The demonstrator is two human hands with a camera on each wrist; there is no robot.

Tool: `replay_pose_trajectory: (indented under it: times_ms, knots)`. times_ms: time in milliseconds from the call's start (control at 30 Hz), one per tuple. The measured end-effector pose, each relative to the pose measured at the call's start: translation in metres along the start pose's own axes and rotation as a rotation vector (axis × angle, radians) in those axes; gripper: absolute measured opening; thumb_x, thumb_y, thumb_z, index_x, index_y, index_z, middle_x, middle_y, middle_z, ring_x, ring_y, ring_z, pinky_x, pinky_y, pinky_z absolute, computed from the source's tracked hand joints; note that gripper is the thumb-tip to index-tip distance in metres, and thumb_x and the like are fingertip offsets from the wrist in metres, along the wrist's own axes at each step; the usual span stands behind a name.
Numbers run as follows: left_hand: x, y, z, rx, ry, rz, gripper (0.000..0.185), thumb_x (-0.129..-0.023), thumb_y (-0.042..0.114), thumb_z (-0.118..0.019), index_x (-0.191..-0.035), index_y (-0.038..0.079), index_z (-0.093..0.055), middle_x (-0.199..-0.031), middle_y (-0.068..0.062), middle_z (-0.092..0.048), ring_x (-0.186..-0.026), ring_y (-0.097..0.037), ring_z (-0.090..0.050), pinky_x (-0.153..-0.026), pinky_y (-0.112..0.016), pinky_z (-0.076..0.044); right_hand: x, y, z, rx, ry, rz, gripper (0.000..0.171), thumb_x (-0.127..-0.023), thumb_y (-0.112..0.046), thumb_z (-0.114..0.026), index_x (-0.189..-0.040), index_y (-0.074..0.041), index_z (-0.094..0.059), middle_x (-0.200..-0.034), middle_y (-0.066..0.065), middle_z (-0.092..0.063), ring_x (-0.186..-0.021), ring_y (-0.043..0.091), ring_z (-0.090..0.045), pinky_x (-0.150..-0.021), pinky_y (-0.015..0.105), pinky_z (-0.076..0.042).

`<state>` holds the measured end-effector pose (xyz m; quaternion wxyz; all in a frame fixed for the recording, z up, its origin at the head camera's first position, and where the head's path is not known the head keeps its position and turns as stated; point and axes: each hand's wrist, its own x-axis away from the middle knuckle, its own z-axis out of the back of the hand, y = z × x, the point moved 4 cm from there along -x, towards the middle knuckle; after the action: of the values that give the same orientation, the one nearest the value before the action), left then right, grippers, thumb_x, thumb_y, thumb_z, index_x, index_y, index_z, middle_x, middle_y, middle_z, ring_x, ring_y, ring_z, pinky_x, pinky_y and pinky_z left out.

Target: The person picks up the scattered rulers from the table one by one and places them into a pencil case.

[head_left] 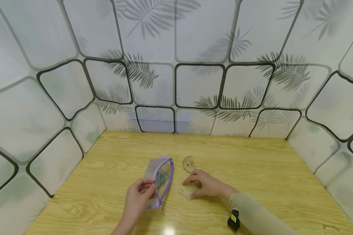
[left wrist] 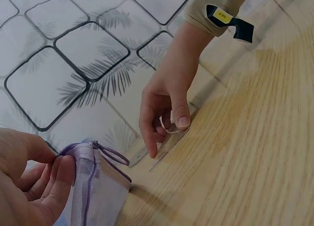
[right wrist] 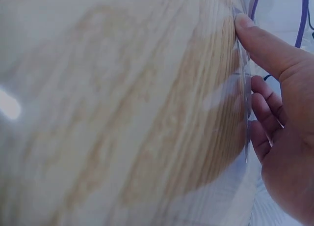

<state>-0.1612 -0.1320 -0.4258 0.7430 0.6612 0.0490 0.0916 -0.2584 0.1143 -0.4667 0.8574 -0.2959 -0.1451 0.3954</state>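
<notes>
Pencil pouch lying lengthwise away from the person, left hand pinching its near edge, right hand grasping a clear ruler.

My right hand comes out of a long beige sleeve with a black wrist strap bearing a yellow label, while my left hand is bare.

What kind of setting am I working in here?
Probably a staged recording booth, not a lived-in room: a wooden tabletop boxed in by leaf-print panels, with only stationery out, a purple mesh pencil pouch held by the left hand and a clear protractor.
</notes>
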Motion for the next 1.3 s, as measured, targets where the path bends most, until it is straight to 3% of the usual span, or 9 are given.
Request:
replay_pose_trajectory:
  times_ms: [467, 800, 1033, 1300]
  knots:
    - [-0.003, -0.005, 0.001, -0.004, -0.031, -0.002, 0.022, -0.088, -0.005, -0.065, -0.109, -0.013, -0.064, -0.094, -0.018, -0.068, -0.069, -0.010, -0.065, -0.065, -0.022, -0.063, 0.003, -0.008, -0.002, 0.154, 0.035, -0.004, 0.044, -0.083, -0.038, -0.078, -0.124, -0.026, -0.066, -0.120, -0.010, -0.055, -0.106, 0.008, -0.048, -0.090, 0.024, -0.049]
    - [-0.005, -0.005, 0.003, -0.100, -0.041, -0.024, 0.024, -0.088, -0.001, -0.066, -0.111, -0.008, -0.070, -0.091, -0.021, -0.071, -0.067, -0.011, -0.065, -0.063, -0.022, -0.063, 0.004, -0.011, 0.001, 0.164, 0.055, 0.052, 0.044, -0.083, -0.038, -0.077, -0.123, -0.021, -0.067, -0.115, -0.005, -0.058, -0.102, 0.011, -0.050, -0.088, 0.025, -0.050]
    - [-0.005, -0.007, 0.001, -0.096, -0.046, -0.044, 0.024, -0.087, -0.002, -0.067, -0.109, -0.009, -0.070, -0.091, -0.022, -0.071, -0.066, -0.011, -0.066, -0.063, -0.022, -0.063, 0.003, -0.011, -0.001, 0.171, 0.040, -0.013, 0.046, -0.082, -0.040, -0.079, -0.121, -0.021, -0.066, -0.115, -0.006, -0.058, -0.104, 0.009, -0.051, -0.090, 0.026, -0.050]
    - [-0.007, -0.008, -0.002, -0.091, -0.065, -0.043, 0.024, -0.088, -0.002, -0.066, -0.111, -0.009, -0.069, -0.092, -0.022, -0.070, -0.067, -0.011, -0.066, -0.063, -0.021, -0.063, 0.007, -0.011, -0.001, 0.155, 0.081, -0.014, 0.046, -0.081, -0.043, -0.079, -0.117, -0.019, -0.064, -0.110, -0.005, -0.053, -0.094, 0.007, -0.047, -0.079, 0.021, -0.047]
